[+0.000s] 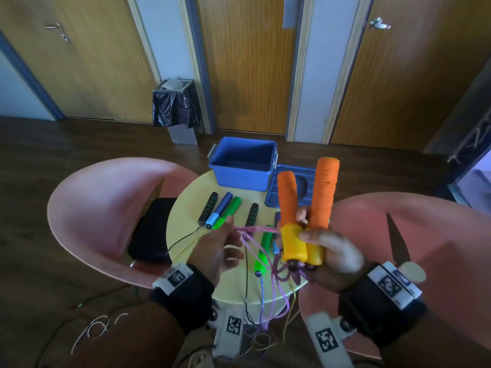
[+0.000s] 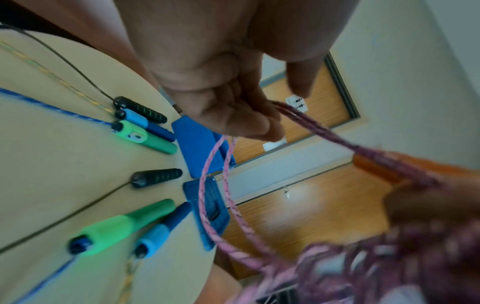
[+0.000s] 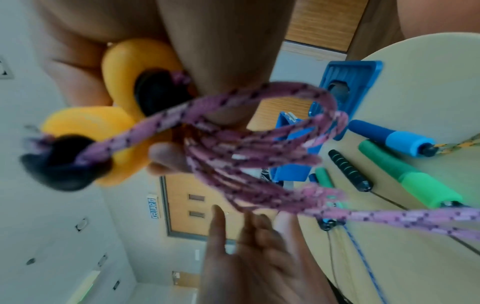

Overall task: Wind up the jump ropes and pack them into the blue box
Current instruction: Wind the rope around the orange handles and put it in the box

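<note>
My right hand point(image 1: 332, 253) grips the two orange handles point(image 1: 322, 192) of one jump rope side by side, upright, by their yellow ends point(image 3: 124, 67). Its pink rope point(image 1: 255, 229) runs left from the handle bottoms to my left hand point(image 1: 218, 245), whose curled fingers point(image 2: 233, 115) hold it. Several loops of pink rope point(image 3: 233, 164) hang between the hands, and more trails over the table's near edge. The blue box point(image 1: 241, 179) stands open at the far side of the round table point(image 1: 191, 203), with its lid point(image 1: 305, 171) lying to its right.
Other jump ropes lie on the table: black point(image 1: 208, 211), blue point(image 1: 220, 208) and green point(image 1: 228, 212) handles on the left, another black handle point(image 1: 252, 215) and a green handle point(image 1: 263, 248) in the middle. Pink chairs point(image 1: 106, 203) flank the table. Cords dangle to the floor.
</note>
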The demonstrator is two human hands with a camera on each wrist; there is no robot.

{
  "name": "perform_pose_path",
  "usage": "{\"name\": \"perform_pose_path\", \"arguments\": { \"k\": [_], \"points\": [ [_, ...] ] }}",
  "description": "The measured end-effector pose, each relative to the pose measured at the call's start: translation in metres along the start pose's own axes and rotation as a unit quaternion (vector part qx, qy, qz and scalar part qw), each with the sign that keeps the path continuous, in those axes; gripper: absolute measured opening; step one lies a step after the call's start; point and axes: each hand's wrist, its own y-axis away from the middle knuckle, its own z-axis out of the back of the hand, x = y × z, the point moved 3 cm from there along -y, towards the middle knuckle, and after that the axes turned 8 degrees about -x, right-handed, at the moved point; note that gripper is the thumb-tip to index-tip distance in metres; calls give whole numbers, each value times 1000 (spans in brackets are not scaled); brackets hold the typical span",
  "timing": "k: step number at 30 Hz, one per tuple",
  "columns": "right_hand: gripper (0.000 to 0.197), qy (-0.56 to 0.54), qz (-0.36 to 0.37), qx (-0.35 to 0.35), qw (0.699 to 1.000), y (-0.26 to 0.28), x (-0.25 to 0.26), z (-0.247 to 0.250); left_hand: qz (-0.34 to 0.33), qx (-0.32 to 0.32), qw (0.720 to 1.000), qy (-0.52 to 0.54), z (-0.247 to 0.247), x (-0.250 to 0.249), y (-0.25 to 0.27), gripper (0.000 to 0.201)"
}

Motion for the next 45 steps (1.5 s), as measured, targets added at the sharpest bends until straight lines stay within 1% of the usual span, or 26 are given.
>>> {"name": "perform_pose_path", "arguments": {
  "k": [2,3,4,6,7,8,10,13,15,17,18,19,21,22,25,26,28,29,31,32,34,36,38,41,43,45],
  "points": [
    [54,-29,36,-10,999,-3,9,-7,4,50,993,-103,0,22,2,53],
    [52,-39,55,-12,998,-5,13,-11,-6,99,983,-153,-3,33,4,59],
    [50,-54,73,-8,996,-9,18,-14,-29,168,962,-211,-8,43,7,67],
    [46,-75,103,-9,992,-14,27,-20,-66,304,899,-309,-19,58,17,81],
    [42,-74,112,-18,991,-16,32,-22,-63,340,874,-343,-21,64,21,82],
    [35,-70,123,-29,990,-17,36,-22,-58,347,856,-379,-20,69,21,80],
    [23,-66,154,-69,984,-18,46,-17,-75,322,839,-433,-15,73,15,65],
    [29,1,181,-138,974,-18,59,1,-80,233,873,-420,4,65,5,35],
    [33,91,139,-145,975,-15,62,11,-89,184,887,-413,21,57,1,22],
    [35,197,50,-98,974,-9,56,18,-106,161,887,-419,37,49,-1,23],
    [36,267,4,-62,962,-3,49,21,-109,154,888,-420,45,47,-2,25],
    [33,358,-30,-20,933,4,42,22,-110,149,889,-419,55,46,-3,25],
    [26,519,-68,49,851,17,29,24,-110,149,891,-415,76,47,-3,27],
    [27,555,-88,72,824,22,24,25,-113,148,882,-434,86,47,-2,27],
    [31,579,-119,81,802,27,21,26,-106,166,816,-543,109,45,8,34],
    [30,583,-113,77,801,26,22,26,-104,165,783,-591,117,47,10,37],
    [25,564,-94,69,817,26,24,19,-108,133,751,-638,133,54,7,18],
    [25,541,-82,69,834,24,24,14,-99,111,756,-637,136,57,6,7],
    [25,487,-56,70,869,19,20,3,-118,107,773,-614,127,58,5,15],
    [26,466,-42,69,881,16,17,-4,-130,120,787,-591,114,54,9,13],
    [26,417,-20,57,907,7,7,-15,-175,161,823,-516,78,40,21,16],
    [26,367,4,32,930,-4,-1,-23,-183,181,866,-428,50,31,25,34],
    [27,328,27,15,944,-13,-8,-30,-156,200,903,-346,26,28,24,40],
    [25,253,42,-45,966,-27,-15,-32,-69,214,964,-143,-7,32,20,22],
    [25,169,43,-97,980,-34,-17,-24,-41,197,979,-39,-23,40,17,28],
    [24,107,35,-125,986,-38,-17,-16,2,191,981,-38,-30,52,13,33]
  ]
}}
